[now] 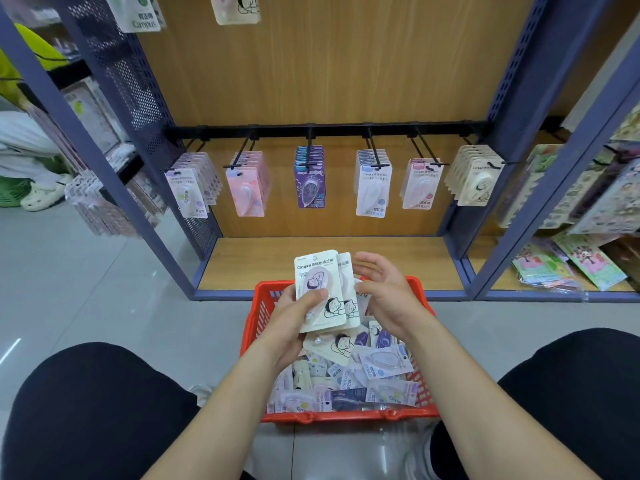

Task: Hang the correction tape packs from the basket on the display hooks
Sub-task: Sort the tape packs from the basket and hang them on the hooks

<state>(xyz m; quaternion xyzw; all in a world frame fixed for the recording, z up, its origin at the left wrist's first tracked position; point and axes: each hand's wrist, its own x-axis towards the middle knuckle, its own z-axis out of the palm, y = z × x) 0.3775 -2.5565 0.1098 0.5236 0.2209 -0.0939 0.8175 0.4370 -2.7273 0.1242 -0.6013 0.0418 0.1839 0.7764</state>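
My left hand (294, 311) grips a small stack of cream correction tape packs (320, 271) upright over the red basket (265, 299). To the right of the stack my right hand (388, 292) hovers with relaxed, spread fingers, its fingertips near the packs' right edge. The basket sits on the floor between my knees and holds several loose packs (367, 372) in cream, lilac and purple. Ahead, a black rail (332, 129) carries several hooks hung with packs. The matching cream packs (476, 178) hang on the far right hook.
The shelf's wooden base (329, 261) lies just beyond the basket. Blue uprights (512, 140) frame the bay. More packs hang on the left side panel (104, 206), and colourful stationery (571, 265) fills the right bay. A person's white shoe (45, 197) shows at far left.
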